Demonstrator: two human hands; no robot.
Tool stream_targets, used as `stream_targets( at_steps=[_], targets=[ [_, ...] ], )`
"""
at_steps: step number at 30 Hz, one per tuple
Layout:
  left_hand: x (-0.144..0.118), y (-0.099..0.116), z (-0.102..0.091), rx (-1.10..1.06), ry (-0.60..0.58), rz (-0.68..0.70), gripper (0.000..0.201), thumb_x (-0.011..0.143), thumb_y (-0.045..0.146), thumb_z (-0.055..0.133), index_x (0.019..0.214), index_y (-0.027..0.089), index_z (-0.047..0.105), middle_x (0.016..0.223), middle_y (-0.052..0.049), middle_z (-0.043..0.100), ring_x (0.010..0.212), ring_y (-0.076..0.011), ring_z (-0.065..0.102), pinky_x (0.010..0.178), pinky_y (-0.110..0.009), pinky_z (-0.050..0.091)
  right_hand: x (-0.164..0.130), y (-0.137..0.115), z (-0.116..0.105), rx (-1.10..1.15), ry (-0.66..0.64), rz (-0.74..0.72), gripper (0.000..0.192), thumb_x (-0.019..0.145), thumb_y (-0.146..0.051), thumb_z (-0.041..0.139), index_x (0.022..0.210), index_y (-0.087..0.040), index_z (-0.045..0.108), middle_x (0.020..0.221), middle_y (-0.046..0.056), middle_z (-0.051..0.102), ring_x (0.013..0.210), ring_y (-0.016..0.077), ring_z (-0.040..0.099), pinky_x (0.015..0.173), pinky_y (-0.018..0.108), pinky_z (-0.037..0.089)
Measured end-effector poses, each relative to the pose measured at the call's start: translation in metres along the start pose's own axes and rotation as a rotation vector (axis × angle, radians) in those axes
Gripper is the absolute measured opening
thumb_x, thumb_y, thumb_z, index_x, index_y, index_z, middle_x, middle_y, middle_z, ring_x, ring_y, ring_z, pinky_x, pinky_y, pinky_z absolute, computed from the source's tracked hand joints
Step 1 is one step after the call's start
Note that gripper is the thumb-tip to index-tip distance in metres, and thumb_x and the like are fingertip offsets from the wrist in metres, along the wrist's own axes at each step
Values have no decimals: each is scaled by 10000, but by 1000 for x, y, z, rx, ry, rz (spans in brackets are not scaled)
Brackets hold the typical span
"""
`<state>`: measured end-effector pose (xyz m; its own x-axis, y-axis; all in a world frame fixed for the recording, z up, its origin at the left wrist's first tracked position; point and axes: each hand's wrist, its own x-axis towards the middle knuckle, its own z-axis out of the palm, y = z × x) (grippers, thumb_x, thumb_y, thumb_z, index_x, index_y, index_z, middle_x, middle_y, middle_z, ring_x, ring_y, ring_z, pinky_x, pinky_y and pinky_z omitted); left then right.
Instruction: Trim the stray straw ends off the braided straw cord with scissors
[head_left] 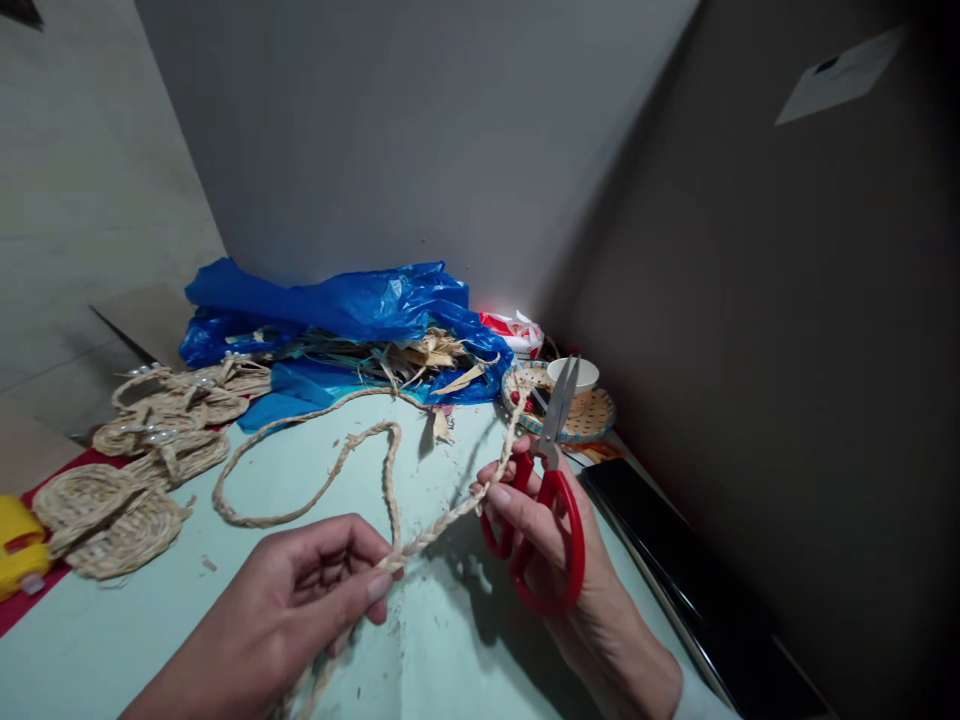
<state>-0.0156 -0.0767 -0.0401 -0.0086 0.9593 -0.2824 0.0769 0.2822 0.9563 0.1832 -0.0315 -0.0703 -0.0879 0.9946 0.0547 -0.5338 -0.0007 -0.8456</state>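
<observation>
We pinch the braided straw rope point(431, 535) tight in our left hand point(300, 600); our right hand point(540, 530) grips its far stretch plus closed red scissors point(551, 490).

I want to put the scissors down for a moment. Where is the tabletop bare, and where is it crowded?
Bare: the pale green table left of the left hand, below the woven straw mats; also inside the braided rope loop. Crowded: the back, with blue plastic bag, straw and woven basket. The right hand holds the scissors.
</observation>
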Motion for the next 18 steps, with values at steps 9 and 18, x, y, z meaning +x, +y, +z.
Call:
stream_targets(
  at_steps=[9,18],
  targets=[
    [0,-5,-2,-140,-32,-3,327,678,498,855,724,202,725,505,60,530,463,-61,402,442,-142,285,0,-5,-2,-280,-16,36,402,804,-344,840,1030,-248,521,845,-45,658,683,91,576,619,190,443],
    [3,-3,-9,-344,57,-59,340,611,407,935,826,175,808,608,33,611,449,5,222,409,-96,191,-7,-22,-5,-1096,-268,-204,158,847,-156,622,965,-237,553,709,-61,527,598,121,422,576,241,348]
  ],
)
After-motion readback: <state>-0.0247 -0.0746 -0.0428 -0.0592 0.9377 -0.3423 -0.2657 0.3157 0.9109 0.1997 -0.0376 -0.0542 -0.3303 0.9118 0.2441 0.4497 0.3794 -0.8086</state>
